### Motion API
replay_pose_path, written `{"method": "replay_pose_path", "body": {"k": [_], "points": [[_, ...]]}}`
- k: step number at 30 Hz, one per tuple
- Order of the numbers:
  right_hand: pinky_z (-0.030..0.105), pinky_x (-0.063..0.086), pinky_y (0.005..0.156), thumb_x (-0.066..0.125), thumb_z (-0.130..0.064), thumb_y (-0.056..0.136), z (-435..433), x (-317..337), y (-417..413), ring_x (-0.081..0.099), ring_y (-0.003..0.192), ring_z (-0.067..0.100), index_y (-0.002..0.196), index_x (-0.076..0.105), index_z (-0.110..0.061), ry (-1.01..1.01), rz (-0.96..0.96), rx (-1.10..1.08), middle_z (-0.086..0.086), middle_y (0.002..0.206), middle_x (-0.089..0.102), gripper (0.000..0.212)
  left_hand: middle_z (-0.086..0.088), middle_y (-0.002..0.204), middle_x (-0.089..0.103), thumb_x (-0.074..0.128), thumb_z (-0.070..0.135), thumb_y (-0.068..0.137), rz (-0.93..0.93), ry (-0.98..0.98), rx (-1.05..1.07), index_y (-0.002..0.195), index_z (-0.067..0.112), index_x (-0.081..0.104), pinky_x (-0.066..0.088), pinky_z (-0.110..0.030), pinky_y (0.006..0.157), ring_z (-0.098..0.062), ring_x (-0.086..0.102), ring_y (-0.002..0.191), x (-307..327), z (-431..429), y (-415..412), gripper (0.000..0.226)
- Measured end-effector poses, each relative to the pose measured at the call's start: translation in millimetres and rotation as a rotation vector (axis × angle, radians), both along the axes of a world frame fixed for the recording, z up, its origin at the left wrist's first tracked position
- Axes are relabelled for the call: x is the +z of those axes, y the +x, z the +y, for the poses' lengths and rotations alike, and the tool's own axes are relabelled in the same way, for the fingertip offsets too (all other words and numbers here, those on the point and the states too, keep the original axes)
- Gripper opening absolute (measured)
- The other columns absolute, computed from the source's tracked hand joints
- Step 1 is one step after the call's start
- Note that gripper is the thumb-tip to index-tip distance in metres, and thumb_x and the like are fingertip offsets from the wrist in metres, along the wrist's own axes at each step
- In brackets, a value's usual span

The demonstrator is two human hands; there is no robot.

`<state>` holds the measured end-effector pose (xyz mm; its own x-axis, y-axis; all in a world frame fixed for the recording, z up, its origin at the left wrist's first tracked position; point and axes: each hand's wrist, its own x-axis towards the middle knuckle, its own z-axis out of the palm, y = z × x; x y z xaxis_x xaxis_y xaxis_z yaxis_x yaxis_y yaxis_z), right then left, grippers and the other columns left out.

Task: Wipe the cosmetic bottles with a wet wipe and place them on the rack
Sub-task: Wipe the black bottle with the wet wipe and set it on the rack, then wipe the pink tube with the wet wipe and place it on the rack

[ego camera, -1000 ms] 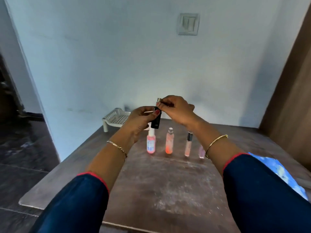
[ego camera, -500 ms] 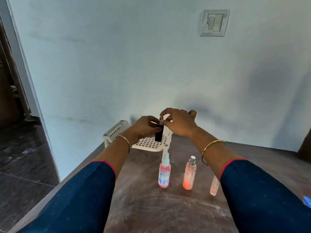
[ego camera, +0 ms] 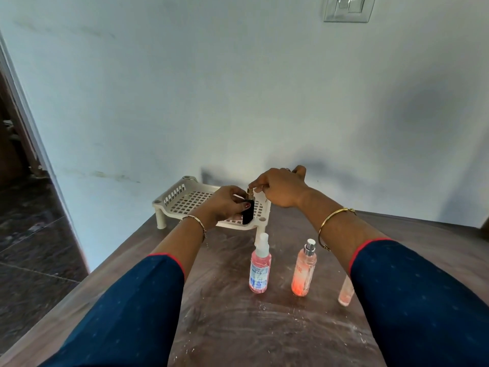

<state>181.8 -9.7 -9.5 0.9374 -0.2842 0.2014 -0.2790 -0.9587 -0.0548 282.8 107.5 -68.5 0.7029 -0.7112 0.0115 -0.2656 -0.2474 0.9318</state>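
Note:
A small black bottle [ego camera: 248,215] with a gold top is held upright over the front part of the white perforated rack [ego camera: 185,198]. My left hand [ego camera: 227,205] grips the bottle's body from the left. My right hand [ego camera: 277,188] pinches its gold top from above. No wet wipe shows in either hand. On the table nearer me stand a pink spray bottle [ego camera: 259,268], an orange-pink bottle [ego camera: 304,270] and a slim pale pink bottle [ego camera: 345,294], partly hidden by my right sleeve.
The brown wooden table [ego camera: 238,327] has pale smears on it. The rack stands at the table's far left corner against the pale wall. A switch plate [ego camera: 348,7] is on the wall above. The table's left edge drops to a dark tiled floor [ego camera: 29,260].
Both hands carried the black bottle forward, away from the row of bottles, to above the rack. The camera view tilted and moved closer to the wall.

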Motion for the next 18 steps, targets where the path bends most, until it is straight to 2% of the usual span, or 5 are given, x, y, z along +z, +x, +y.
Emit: {"method": "replay_pose_path", "body": {"k": [1, 4, 9, 13, 18], "points": [[0.04, 0.019, 0.089, 0.036, -0.01, 0.095, 0.4, -0.2, -0.7, 0.047, 0.12, 0.017, 0.125, 0.057, -0.042, -0.002, -0.012, 0.001, -0.015, 0.125, 0.06, 0.048, -0.024, 0.115, 0.062, 0.061, 0.0, 0.088, -0.011, 0.004, 0.006, 0.123, -0.003, 0.05, 0.054, -0.018, 0.054, -0.016, 0.062, 0.072, 0.1, 0.7, -0.1, 0.036], [0.039, 0.017, 0.087, 0.037, -0.005, 0.092, -0.1, 3.3, -6.3, 0.047, 0.123, 0.014, 0.129, 0.053, -0.041, 0.015, -0.061, -0.008, -0.017, 0.121, 0.063, 0.054, -0.019, 0.119, 0.063, 0.067, 0.006, 0.086, -0.074, 0.054, 0.013, 0.129, 0.003, 0.048, 0.054, -0.028, 0.072, -0.023, 0.063, 0.091, 3.6, 4.8, -0.6, 0.047], [0.04, 0.018, 0.092, 0.036, -0.007, 0.091, -0.8, 23.0, -34.0, 0.049, 0.118, 0.012, 0.122, 0.059, -0.038, 0.056, -0.111, -0.034, -0.018, 0.114, 0.065, 0.049, -0.013, 0.127, 0.057, 0.077, 0.015, 0.077, -0.214, 0.027, 0.109, 0.133, 0.01, 0.045, 0.05, -0.028, 0.082, -0.022, 0.059, 0.104, 33.9, 13.3, -13.4, 0.065], [0.04, 0.018, 0.092, 0.039, -0.011, 0.094, 6.1, 38.6, -65.1, 0.049, 0.118, 0.014, 0.12, 0.06, -0.037, 0.053, -0.166, -0.047, -0.017, 0.114, 0.066, 0.042, -0.013, 0.129, 0.056, 0.074, 0.014, 0.081, -0.273, -0.028, 0.126, 0.131, 0.011, 0.048, 0.05, -0.034, 0.088, -0.023, 0.057, 0.111, 68.7, 18.2, -45.1, 0.056], [0.041, 0.021, 0.095, 0.039, -0.01, 0.093, 16.3, 44.4, -114.9, 0.052, 0.117, 0.015, 0.119, 0.061, -0.034, 0.079, -0.21, -0.057, -0.013, 0.116, 0.067, 0.041, -0.01, 0.121, 0.061, 0.07, 0.018, 0.084, -0.356, -0.04, 0.073, 0.124, 0.01, 0.053, 0.049, -0.029, 0.082, -0.021, 0.059, 0.106, 89.1, 17.2, -106.3, 0.044]]}}
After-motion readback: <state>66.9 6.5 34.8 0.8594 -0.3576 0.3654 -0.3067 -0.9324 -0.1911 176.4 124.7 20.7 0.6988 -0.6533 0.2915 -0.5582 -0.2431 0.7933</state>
